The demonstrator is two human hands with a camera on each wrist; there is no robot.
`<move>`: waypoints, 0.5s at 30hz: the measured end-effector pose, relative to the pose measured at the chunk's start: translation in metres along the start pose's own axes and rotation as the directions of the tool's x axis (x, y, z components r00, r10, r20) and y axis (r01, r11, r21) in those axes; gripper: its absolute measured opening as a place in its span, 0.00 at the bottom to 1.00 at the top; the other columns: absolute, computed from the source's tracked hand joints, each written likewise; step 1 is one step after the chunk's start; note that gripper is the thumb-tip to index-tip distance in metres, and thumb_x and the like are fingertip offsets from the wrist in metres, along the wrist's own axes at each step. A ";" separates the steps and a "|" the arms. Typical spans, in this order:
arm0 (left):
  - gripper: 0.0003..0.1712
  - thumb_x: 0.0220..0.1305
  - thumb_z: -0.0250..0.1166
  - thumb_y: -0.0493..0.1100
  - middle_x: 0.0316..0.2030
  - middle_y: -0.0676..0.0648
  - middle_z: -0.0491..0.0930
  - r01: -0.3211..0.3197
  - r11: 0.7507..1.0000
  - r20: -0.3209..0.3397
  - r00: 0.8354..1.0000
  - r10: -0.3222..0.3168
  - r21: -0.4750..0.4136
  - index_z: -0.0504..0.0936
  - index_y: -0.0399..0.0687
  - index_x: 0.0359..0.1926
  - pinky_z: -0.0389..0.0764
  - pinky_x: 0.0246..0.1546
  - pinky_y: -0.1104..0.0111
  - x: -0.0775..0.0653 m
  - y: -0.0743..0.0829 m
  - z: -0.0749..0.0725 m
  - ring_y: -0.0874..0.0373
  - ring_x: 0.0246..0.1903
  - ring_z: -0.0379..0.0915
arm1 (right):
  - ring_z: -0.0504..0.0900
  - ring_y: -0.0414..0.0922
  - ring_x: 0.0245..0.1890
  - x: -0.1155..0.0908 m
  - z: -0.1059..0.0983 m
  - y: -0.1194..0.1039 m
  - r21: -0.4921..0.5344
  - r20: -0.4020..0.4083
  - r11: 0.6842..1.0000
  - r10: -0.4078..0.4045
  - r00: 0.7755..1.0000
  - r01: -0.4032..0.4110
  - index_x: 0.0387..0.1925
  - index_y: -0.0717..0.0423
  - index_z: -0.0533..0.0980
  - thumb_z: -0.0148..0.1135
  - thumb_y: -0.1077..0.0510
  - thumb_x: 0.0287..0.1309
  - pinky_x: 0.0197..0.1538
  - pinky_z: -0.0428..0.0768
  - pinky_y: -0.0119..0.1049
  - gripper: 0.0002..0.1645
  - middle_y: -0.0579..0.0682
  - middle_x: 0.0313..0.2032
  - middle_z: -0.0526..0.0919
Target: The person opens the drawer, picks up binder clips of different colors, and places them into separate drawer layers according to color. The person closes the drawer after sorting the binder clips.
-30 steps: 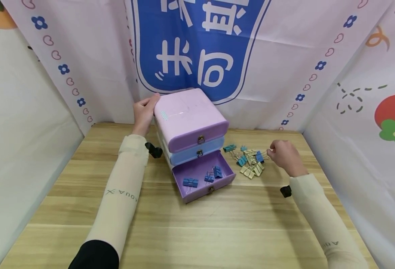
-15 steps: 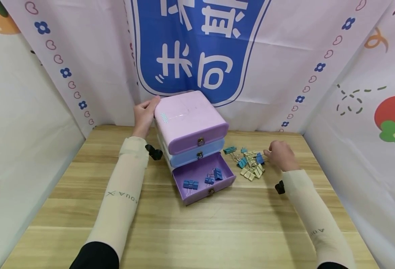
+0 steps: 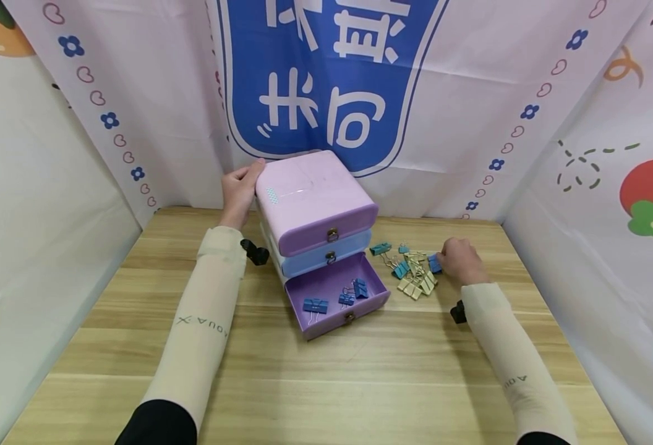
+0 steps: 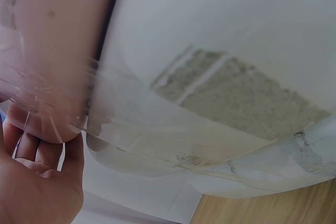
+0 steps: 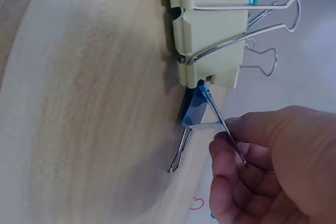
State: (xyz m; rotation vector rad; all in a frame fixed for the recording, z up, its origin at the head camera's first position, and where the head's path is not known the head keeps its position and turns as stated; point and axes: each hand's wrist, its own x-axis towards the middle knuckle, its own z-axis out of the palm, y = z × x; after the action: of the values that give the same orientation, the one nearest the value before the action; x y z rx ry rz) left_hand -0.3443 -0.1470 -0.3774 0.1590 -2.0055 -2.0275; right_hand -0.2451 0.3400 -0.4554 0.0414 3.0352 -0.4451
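Note:
At the small drawer cabinet [image 3: 318,185], my left hand [image 3: 239,193] grips the rear left corner. In the left wrist view, the left fingers [image 4: 47,153] curl at the cabinet's edge. My right hand [image 3: 462,262] is at the right side of a clip pile, its thumb and fingers pinching a wire handle of a blue binder clip [image 5: 196,109]. That clip sits beside cream binder clips [image 5: 218,30]. The cabinet's lowest purple drawer [image 3: 326,327] is pulled out, with three blue binder clips [image 3: 315,306] lying inside.
Cream and teal binder clips [image 3: 401,269] lie in a loose pile right of the cabinet. The blue middle drawer [image 3: 304,262] and the purple top drawer [image 3: 304,238] are closed. A printed cloth backdrop [image 3: 443,123] stands behind the wooden table [image 3: 360,395].
My right hand has moved left to the pile and taken hold of the blue binder clip, which has shifted slightly right. My left hand stays on the cabinet.

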 end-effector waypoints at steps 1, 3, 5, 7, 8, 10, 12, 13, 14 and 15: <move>0.24 0.65 0.72 0.65 0.27 0.60 0.82 -0.001 1.000 0.001 1.000 0.001 0.000 0.91 0.50 0.42 0.73 0.34 0.74 0.000 0.000 0.000 0.66 0.32 0.73 | 0.83 0.50 0.28 0.000 0.000 0.000 0.000 -0.003 1.000 -0.001 1.000 0.001 0.34 0.66 0.85 0.58 0.59 0.74 0.38 0.83 0.48 0.16 0.63 0.36 0.89; 0.24 0.65 0.72 0.66 0.28 0.60 0.82 -0.001 1.000 0.003 1.000 0.001 0.002 0.91 0.51 0.42 0.73 0.34 0.74 0.000 -0.001 -0.001 0.66 0.32 0.73 | 0.83 0.50 0.28 -0.001 -0.001 0.000 -0.001 -0.003 1.000 -0.002 1.000 0.002 0.37 0.67 0.85 0.58 0.60 0.75 0.37 0.83 0.47 0.16 0.64 0.38 0.89; 0.25 0.65 0.72 0.66 0.29 0.60 0.82 -0.001 1.000 0.007 1.000 0.001 0.004 0.92 0.51 0.43 0.74 0.34 0.74 0.000 -0.001 -0.001 0.65 0.33 0.73 | 0.83 0.50 0.28 -0.001 -0.003 0.000 0.002 -0.002 1.000 -0.002 1.000 0.002 0.40 0.69 0.85 0.58 0.60 0.75 0.37 0.83 0.46 0.15 0.65 0.38 0.89; 0.25 0.65 0.71 0.67 0.29 0.60 0.82 -0.001 1.000 0.009 1.000 0.001 0.008 0.92 0.50 0.44 0.74 0.35 0.74 0.000 -0.001 -0.001 0.65 0.33 0.74 | 0.82 0.49 0.28 -0.001 -0.005 0.001 0.002 -0.004 1.000 -0.002 1.000 0.002 0.41 0.69 0.85 0.58 0.61 0.76 0.36 0.82 0.45 0.15 0.65 0.39 0.89; 0.26 0.65 0.71 0.67 0.29 0.60 0.82 -0.002 1.000 0.010 1.000 0.002 0.009 0.92 0.50 0.45 0.74 0.35 0.74 0.000 -0.001 -0.001 0.65 0.33 0.74 | 0.82 0.49 0.28 -0.001 -0.005 0.001 0.003 -0.004 1.000 -0.001 1.000 0.001 0.42 0.69 0.84 0.57 0.61 0.76 0.36 0.82 0.44 0.15 0.65 0.39 0.89; 0.27 0.65 0.71 0.67 0.29 0.60 0.82 -0.001 1.000 0.010 1.000 0.001 0.011 0.92 0.49 0.46 0.74 0.35 0.74 0.000 -0.002 -0.001 0.65 0.33 0.74 | 0.82 0.50 0.29 -0.002 -0.007 0.002 0.004 -0.008 1.000 0.001 1.000 -0.001 0.42 0.70 0.84 0.57 0.61 0.76 0.37 0.82 0.45 0.15 0.65 0.39 0.89; 0.28 0.65 0.71 0.67 0.29 0.60 0.82 -0.003 1.000 0.011 1.000 0.002 0.013 0.91 0.48 0.47 0.74 0.35 0.74 0.000 -0.001 -0.001 0.65 0.33 0.73 | 0.85 0.53 0.33 -0.003 -0.008 0.002 0.000 -0.019 1.000 -0.002 1.000 0.002 0.43 0.70 0.84 0.57 0.60 0.76 0.41 0.84 0.50 0.15 0.67 0.41 0.89; 0.29 0.65 0.71 0.67 0.29 0.60 0.83 -0.002 1.000 0.010 1.000 0.002 0.013 0.91 0.47 0.47 0.74 0.35 0.73 0.000 -0.001 -0.001 0.65 0.33 0.74 | 0.85 0.54 0.34 -0.004 -0.009 0.002 0.000 -0.025 1.000 -0.004 1.000 0.004 0.43 0.70 0.84 0.57 0.60 0.76 0.42 0.84 0.51 0.16 0.67 0.41 0.89; 0.29 0.65 0.71 0.67 0.30 0.60 0.83 -0.002 1.000 0.012 1.000 0.001 0.014 0.91 0.47 0.48 0.74 0.35 0.73 0.000 -0.001 -0.001 0.65 0.34 0.74 | 0.86 0.55 0.34 -0.005 -0.010 0.002 0.004 -0.027 1.000 -0.003 1.000 0.003 0.42 0.70 0.84 0.56 0.60 0.76 0.43 0.84 0.52 0.16 0.67 0.41 0.89; 0.29 0.65 0.71 0.67 0.30 0.60 0.83 0.001 1.000 0.012 1.000 -0.001 0.015 0.91 0.48 0.49 0.74 0.36 0.73 0.000 0.000 -0.001 0.65 0.34 0.74 | 0.86 0.55 0.35 -0.006 -0.012 0.002 0.006 -0.032 1.000 -0.003 0.999 0.003 0.42 0.70 0.84 0.56 0.60 0.77 0.43 0.84 0.53 0.16 0.67 0.41 0.89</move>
State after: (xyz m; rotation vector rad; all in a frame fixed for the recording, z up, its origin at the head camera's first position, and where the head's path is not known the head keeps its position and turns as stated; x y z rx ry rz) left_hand -0.3440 -0.1476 -0.3777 0.1508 -2.0288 -2.0191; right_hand -0.2401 0.3448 -0.4443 0.0443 3.0659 -0.4581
